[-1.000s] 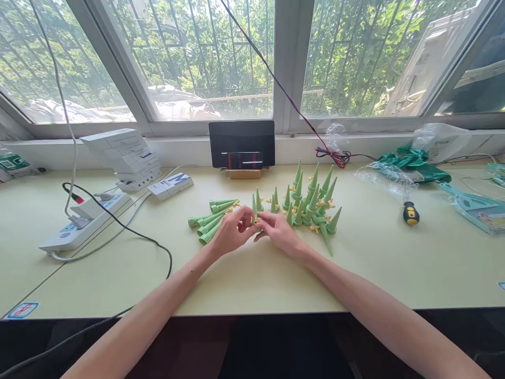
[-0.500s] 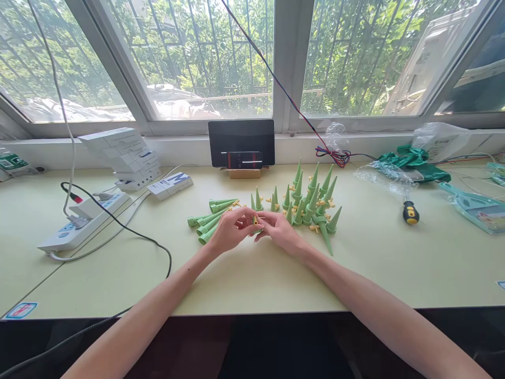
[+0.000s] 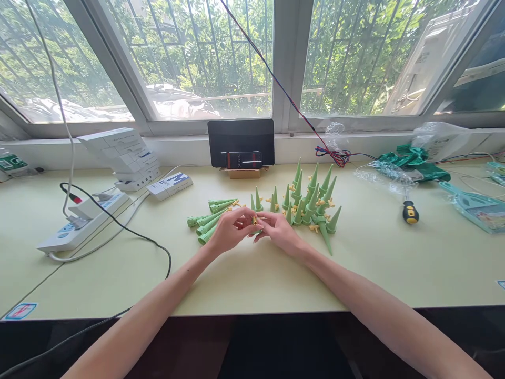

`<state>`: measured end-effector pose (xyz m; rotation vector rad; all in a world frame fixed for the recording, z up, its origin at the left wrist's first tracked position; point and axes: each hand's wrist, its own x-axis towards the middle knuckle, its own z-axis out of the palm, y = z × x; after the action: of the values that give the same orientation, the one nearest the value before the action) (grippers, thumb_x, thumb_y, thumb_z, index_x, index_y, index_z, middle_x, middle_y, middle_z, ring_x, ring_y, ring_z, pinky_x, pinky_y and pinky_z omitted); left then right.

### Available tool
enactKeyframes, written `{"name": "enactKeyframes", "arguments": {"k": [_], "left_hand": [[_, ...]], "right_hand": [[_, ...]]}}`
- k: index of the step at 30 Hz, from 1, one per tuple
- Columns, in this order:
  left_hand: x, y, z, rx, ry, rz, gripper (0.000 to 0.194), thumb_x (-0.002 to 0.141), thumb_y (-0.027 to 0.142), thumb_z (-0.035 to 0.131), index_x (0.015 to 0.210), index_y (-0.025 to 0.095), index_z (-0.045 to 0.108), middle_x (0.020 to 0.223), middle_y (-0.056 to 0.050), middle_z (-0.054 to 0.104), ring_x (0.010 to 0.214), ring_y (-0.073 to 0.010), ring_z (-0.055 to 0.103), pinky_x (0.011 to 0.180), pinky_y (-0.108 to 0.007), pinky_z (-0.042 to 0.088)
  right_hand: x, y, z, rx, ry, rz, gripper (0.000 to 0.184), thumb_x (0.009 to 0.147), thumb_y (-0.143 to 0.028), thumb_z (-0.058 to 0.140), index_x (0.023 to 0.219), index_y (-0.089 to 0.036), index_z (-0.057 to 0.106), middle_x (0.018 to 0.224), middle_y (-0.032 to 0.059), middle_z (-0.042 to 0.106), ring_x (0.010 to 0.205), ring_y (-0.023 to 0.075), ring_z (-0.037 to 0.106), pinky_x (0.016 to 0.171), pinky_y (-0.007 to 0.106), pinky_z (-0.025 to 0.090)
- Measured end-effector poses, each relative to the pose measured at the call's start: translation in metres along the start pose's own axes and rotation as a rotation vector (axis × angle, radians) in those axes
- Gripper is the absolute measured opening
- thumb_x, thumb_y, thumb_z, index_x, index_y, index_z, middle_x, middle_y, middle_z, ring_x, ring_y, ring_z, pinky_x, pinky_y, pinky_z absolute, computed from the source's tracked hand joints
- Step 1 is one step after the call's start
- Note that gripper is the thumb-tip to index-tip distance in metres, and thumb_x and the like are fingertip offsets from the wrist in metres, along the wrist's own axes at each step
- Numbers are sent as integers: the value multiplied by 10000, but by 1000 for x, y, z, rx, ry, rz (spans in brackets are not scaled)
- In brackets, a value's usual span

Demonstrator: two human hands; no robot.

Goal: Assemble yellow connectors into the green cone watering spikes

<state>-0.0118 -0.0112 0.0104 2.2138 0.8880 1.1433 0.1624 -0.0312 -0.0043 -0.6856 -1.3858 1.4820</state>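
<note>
My left hand (image 3: 233,226) and my right hand (image 3: 281,229) meet above the middle of the table, fingers closed round a small yellow valve (image 3: 255,221) whose round open end faces me. A bit of green shows behind the fingers; whether it belongs to the held piece I cannot tell. Left of my hands lie several green watering spikes (image 3: 203,221), hollow ends toward the left. To the right stands a cluster of green spikes (image 3: 311,202) with yellow valves on their sides, most pointing up. One spike (image 3: 325,238) in front lies tipped toward me.
A tablet (image 3: 241,138) and a phone (image 3: 246,159) lean on a wooden stand at the back. Left are a power strip (image 3: 82,223), white boxes (image 3: 128,158) and a black cable (image 3: 130,231). Right are a screwdriver (image 3: 411,211), green plastic bags (image 3: 414,166) and a teal packaged item (image 3: 475,210).
</note>
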Motion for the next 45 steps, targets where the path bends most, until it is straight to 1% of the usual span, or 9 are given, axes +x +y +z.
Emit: {"name": "enactKeyframes", "arguments": {"k": [3, 6, 8, 11, 18, 24, 33, 39, 45], "left_hand": [[0, 0, 1, 10, 5, 2, 177, 832, 336, 722, 874, 184, 642, 655, 33, 576, 516, -67, 526, 478, -187, 511], [0, -1, 2, -1, 34, -7, 211, 820, 333, 733, 912, 187, 613, 685, 30, 579, 526, -72, 534, 465, -192, 519], [0, -2, 3, -4, 66, 0, 236, 805, 334, 747, 890, 185, 585, 675, 36, 562, 525, -73, 533, 458, -192, 522], [-1, -4, 4, 32, 87, 31, 224, 809, 325, 743, 837, 179, 576, 639, 42, 544, 522, -71, 526, 466, -188, 525], [-2, -2, 4, 85, 82, 113, 182, 841, 309, 709, 809, 174, 590, 668, 23, 558, 534, -70, 525, 469, -180, 519], [-2, -1, 4, 81, 88, 100, 202, 836, 337, 711, 806, 173, 597, 698, 12, 570, 534, -71, 530, 457, -179, 517], [-3, 0, 4, 70, 77, 94, 200, 842, 335, 702, 808, 170, 595, 704, 12, 571, 526, -64, 529, 453, -171, 520], [-3, -1, 3, 62, 63, 86, 207, 843, 343, 700, 812, 168, 594, 704, 10, 573, 526, -67, 541, 457, -176, 524], [-3, -1, 3, 71, 50, 89, 209, 850, 352, 690, 820, 169, 593, 706, 9, 577, 521, -67, 546, 455, -177, 524]], "right_hand": [[1, 0, 0, 0, 10, -4, 426, 850, -500, 664, 1106, -162, 700, 889, 76, 715, 710, 180, 698, 683, 367, 611], [2, 2, 0, 10, 27, -16, 434, 841, -489, 676, 1104, -145, 688, 923, 94, 718, 713, 186, 699, 681, 375, 608], [2, 3, 0, 18, 37, -19, 448, 830, -484, 688, 1103, -130, 675, 916, 101, 718, 733, 200, 703, 677, 381, 607], [2, 2, 1, 19, 43, -8, 457, 823, -479, 696, 1106, -122, 657, 896, 98, 719, 758, 211, 706, 687, 391, 608], [1, -1, 1, -1, 22, -19, 433, 833, -490, 678, 1079, -134, 675, 928, 98, 723, 793, 217, 708, 692, 389, 610], [0, -1, 1, -14, 18, -11, 437, 830, -495, 682, 1090, -144, 679, 871, 81, 725, 756, 212, 709, 703, 399, 611], [-1, -5, 1, -21, -6, -25, 401, 848, -464, 666, 1079, -138, 691, 876, 87, 726, 748, 207, 704, 704, 396, 604], [-1, -5, 1, -35, -9, -21, 387, 851, -480, 658, 1054, -153, 692, 888, 81, 724, 776, 211, 707, 717, 398, 607], [-1, -5, 1, -39, -15, -13, 380, 845, -490, 661, 1021, -153, 687, 923, 83, 726, 734, 199, 706, 720, 400, 603]]}}
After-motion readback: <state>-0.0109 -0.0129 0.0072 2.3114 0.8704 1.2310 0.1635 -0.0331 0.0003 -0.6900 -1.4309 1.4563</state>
